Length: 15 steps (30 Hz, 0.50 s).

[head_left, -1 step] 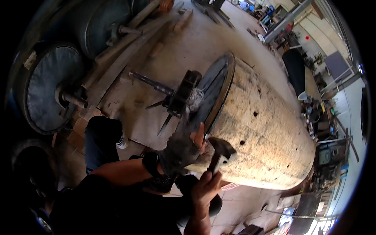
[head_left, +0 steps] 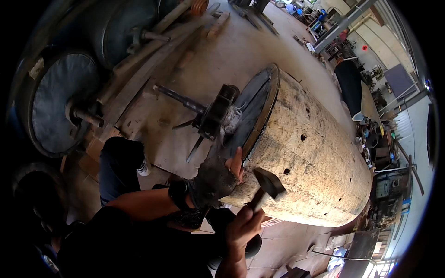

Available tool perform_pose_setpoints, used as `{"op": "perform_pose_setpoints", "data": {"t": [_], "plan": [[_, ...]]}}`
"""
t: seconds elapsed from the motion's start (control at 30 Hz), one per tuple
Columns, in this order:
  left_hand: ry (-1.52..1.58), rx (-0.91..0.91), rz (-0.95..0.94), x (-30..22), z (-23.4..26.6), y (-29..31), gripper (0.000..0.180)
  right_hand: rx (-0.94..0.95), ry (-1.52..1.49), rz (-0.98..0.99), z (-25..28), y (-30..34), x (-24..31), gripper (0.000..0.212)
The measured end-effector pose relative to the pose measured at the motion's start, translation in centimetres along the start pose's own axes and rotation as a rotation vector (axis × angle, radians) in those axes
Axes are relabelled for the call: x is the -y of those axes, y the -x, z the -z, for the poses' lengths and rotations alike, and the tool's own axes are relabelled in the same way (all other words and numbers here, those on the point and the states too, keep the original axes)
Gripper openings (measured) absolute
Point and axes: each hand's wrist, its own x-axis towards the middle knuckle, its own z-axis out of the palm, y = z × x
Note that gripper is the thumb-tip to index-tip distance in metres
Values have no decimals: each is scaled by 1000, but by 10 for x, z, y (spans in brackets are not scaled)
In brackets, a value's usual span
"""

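Below the centre of the frame, the left hand in a dark grey glove [head_left: 215, 181] turns its back to the view; most of its fingers are hidden, and their grip is indeterminable. The bare right hand [head_left: 244, 226], bottom centre, covers the lower handle of a dark-headed steel hammer [head_left: 271, 184], slightly blurred. The far end of the large tan cylindrical drum [head_left: 315, 162] is concealed. Upper left, a grey metal drum [head_left: 124, 34] is cut off; upper right, blue objects [head_left: 291, 8] are too small to identify.
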Motion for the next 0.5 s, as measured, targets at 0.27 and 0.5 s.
{"op": "perform_pose_setpoints", "data": {"t": [0.27,0.5], "plan": [[-154,-95,-68,5,0,-10,74,-35,192,97,-4,-10,0,31],[-147,-83,-85,4,5,-8,68,66,383,11,-7,-19,7,31]]}}
